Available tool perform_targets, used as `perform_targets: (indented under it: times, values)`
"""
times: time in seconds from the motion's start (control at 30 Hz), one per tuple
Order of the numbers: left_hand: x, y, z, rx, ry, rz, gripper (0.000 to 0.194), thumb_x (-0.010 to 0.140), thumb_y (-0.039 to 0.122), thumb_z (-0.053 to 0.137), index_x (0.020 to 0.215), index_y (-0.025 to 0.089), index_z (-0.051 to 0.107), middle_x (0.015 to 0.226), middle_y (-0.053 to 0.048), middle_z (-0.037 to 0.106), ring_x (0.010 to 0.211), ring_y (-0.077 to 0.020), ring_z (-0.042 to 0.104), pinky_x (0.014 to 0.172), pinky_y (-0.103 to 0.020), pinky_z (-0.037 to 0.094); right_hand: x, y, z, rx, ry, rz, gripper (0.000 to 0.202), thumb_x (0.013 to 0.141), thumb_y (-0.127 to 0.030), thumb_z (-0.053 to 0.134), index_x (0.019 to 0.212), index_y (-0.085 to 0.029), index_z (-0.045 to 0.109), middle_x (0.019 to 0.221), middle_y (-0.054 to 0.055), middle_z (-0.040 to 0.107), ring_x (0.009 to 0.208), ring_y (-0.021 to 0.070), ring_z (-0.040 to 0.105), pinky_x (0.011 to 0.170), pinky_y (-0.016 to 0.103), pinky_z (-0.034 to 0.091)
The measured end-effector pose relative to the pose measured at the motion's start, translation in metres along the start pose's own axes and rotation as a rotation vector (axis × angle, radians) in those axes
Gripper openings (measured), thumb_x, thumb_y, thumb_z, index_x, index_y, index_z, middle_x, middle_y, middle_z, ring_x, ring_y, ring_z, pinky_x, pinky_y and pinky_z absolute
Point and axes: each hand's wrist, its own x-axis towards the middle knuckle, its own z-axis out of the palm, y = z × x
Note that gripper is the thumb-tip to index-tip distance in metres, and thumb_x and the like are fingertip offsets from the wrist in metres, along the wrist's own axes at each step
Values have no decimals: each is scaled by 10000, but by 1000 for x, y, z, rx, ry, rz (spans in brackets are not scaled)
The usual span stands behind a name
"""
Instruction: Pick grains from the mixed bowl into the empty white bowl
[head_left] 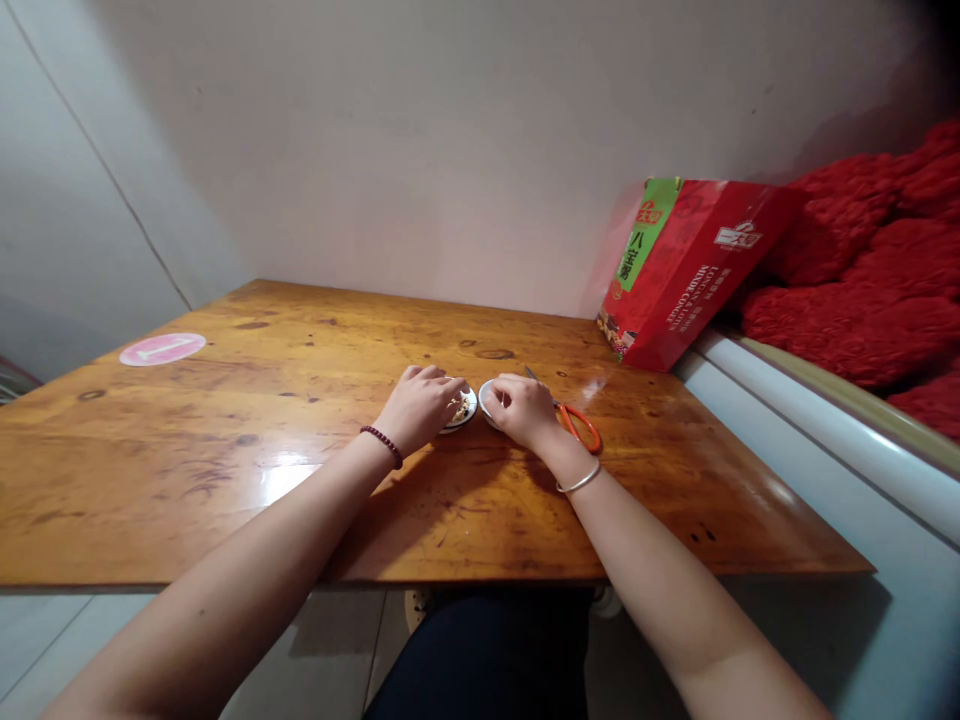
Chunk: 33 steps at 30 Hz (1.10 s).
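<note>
- Wooden table (225, 430) against a pale wall (450, 150), head view.
- Apparently picking at small bits (463, 410) in one dish (473, 400), just beside a second dish (484, 394).
- Left hand (421, 405): fingers curled over the bits; cannot tell if pinching.
- Right hand (525, 411): thumb and forefinger bent close at the second dish; grip unclear.
- Likely needed next: a light pinch, dishes steady.
- Scissors (597, 434) beside the right wrist, possibly obstructive; red box (675, 270) well apart.

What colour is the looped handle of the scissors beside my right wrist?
The looped scissor handle is bright orange, best seen in the head view.
</note>
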Motion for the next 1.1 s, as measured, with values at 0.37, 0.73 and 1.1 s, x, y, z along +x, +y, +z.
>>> perform_targets:
  times: [0.37,0.73,1.1]
  values:
    - [1,2,-2,18,-35,-5,208,945,227,617,1136,189,692,999,-47,766,1034,-283,631,895,-421,388,1,0,0,3,-12,14,271,939,-322,539,737,-221,688,767,3,684,690,133,570,634,281,309]
    - [1,2,-3,27,-39,-9,220,941,217,621,1148,188,689,987,-60,761,1045,-284,635,911,-426,401,0,0,3,3,27,0,301,977,-369,494,765,-219,645,817,7,689,680,134,569,634,287,308]
    - [1,2,-2,31,-19,5,227,927,208,640,1149,193,686,980,-64,768,1038,-288,637,901,-415,385,0,1,6,21,76,1,298,983,-378,501,772,-226,646,821,3,691,671,132,577,643,282,329]
